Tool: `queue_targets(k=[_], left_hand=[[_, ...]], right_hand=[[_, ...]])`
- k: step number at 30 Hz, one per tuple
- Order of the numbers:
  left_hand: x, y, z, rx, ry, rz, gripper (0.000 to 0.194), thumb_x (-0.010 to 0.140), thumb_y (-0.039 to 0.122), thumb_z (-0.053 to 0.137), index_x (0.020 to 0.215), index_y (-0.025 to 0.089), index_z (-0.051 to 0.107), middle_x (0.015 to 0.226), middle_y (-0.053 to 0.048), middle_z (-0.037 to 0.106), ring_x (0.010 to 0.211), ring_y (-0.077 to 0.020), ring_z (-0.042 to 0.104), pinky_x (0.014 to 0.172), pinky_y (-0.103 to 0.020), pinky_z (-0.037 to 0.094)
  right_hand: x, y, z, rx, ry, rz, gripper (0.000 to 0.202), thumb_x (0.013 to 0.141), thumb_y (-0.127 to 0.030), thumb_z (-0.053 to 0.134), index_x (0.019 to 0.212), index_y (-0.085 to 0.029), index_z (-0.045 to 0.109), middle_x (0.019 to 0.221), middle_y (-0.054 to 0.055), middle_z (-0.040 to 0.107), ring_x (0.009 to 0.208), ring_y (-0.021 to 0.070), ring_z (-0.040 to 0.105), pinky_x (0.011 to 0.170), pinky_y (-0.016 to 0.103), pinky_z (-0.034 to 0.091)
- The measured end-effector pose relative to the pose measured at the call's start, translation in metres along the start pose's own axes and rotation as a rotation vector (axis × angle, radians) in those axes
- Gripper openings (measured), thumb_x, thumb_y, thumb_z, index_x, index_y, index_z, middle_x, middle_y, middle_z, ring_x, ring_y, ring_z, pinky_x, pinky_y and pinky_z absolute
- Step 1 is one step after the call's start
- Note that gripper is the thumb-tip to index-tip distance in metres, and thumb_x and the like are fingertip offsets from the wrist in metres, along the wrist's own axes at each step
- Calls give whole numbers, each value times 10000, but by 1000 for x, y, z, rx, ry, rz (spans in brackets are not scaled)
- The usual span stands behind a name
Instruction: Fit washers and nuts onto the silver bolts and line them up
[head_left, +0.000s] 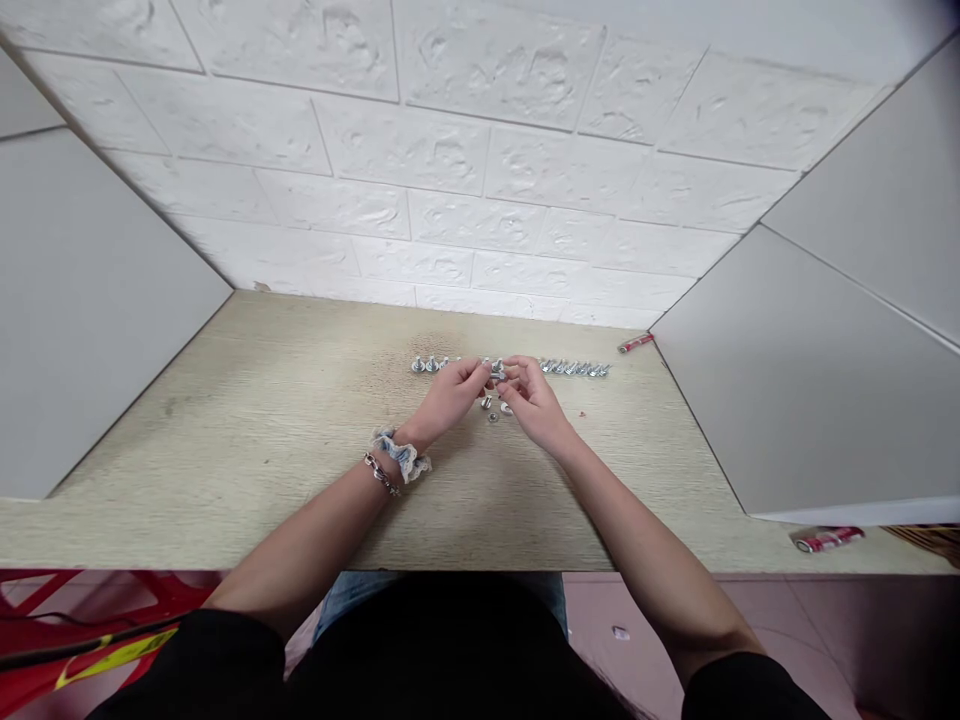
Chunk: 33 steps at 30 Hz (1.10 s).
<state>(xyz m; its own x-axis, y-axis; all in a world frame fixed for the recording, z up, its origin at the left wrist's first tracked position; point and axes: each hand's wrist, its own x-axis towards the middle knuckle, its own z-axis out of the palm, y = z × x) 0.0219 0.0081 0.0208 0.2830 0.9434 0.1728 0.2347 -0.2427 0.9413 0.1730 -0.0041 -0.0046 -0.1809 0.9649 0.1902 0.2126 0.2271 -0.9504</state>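
Observation:
Both hands meet over the middle of the wooden table (300, 400). A small metal bolt (496, 376) lies between their fingertips. My left hand (456, 388) pinches its left end, thumb and forefinger together. The fingers of my right hand (531, 398) are curled round its right end. Behind the hands runs a row of small metal bolts; its left part (431, 365) stands upright, and its right part (576, 368) looks tilted. The hands hide the row's middle. Just below the fingers lie a short metal piece (486, 402), a nut (493, 417) and a washer (506, 409).
A white brick-patterned wall (442, 150) closes off the back. Grey panels stand at the left (97, 300) and right (832, 380). One red battery (636, 343) lies by the right panel's back corner, another (829, 539) near the front right edge.

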Motion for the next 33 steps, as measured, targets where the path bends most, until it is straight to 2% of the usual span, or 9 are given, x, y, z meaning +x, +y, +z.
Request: queue_targets(k=[3, 7, 9, 12, 18, 25, 30, 33], left_hand=[[-1, 2, 0, -39, 59, -29, 329, 830, 372, 414, 596, 159, 505, 553, 26, 480, 549, -101, 441, 554, -233, 347], [-1, 0, 0, -95, 156, -20, 336, 837, 399, 424, 635, 156, 540, 553, 25, 480, 553, -102, 451, 570, -235, 363], [0, -1, 0, -117, 198, -7, 350, 847, 409, 415, 651, 153, 552, 557, 23, 477, 561, -102, 455, 580, -235, 369], [0, -2, 0, -125, 218, 9, 366, 854, 423, 409, 658, 151, 557, 562, 21, 477, 566, -101, 457, 585, -235, 372], [-3, 0, 0, 10, 104, 73, 334, 855, 369, 413, 613, 160, 510, 565, 27, 478, 563, -101, 447, 567, -233, 347], [-6, -1, 2, 260, -9, 214, 340, 857, 301, 396, 545, 165, 398, 524, 41, 372, 521, -92, 356, 524, -237, 258], [-8, 0, 5, 294, -123, 274, 346, 869, 299, 385, 552, 164, 361, 564, 37, 375, 545, -88, 359, 539, -233, 265], [-8, 0, 6, 305, -116, 270, 352, 874, 305, 376, 552, 164, 366, 563, 37, 377, 544, -90, 357, 542, -234, 268]], right_hand=[[0, -2, 0, 11, 29, 17, 445, 769, -415, 551, 1137, -247, 367, 949, 15, 533, 662, 100, 507, 598, 250, 413], [0, -5, -2, -8, -7, 43, 300, 783, -488, 514, 883, -206, 485, 761, -12, 522, 661, 114, 489, 593, 243, 391], [-1, -7, -3, -16, -31, 46, 326, 790, -524, 491, 786, -198, 488, 678, -22, 486, 646, 116, 472, 595, 242, 381], [-2, -9, -3, -16, -58, 24, 359, 795, -553, 472, 750, -197, 479, 644, -27, 472, 627, 111, 453, 600, 241, 374], [-3, -11, -1, 14, -115, -4, 421, 821, -590, 389, 719, -192, 485, 668, -6, 516, 667, 122, 489, 659, 259, 391], [-1, -1, -1, 28, -47, 52, 498, 819, -620, 352, 667, -174, 514, 653, 8, 509, 661, 128, 481, 660, 269, 388], [1, -2, -1, 19, -32, 97, 442, 794, -604, 416, 663, -187, 478, 612, -21, 476, 607, 114, 450, 592, 245, 373], [1, -4, -2, -9, -25, 100, 389, 802, -557, 440, 667, -193, 475, 574, -39, 463, 563, 105, 442, 585, 244, 367]])
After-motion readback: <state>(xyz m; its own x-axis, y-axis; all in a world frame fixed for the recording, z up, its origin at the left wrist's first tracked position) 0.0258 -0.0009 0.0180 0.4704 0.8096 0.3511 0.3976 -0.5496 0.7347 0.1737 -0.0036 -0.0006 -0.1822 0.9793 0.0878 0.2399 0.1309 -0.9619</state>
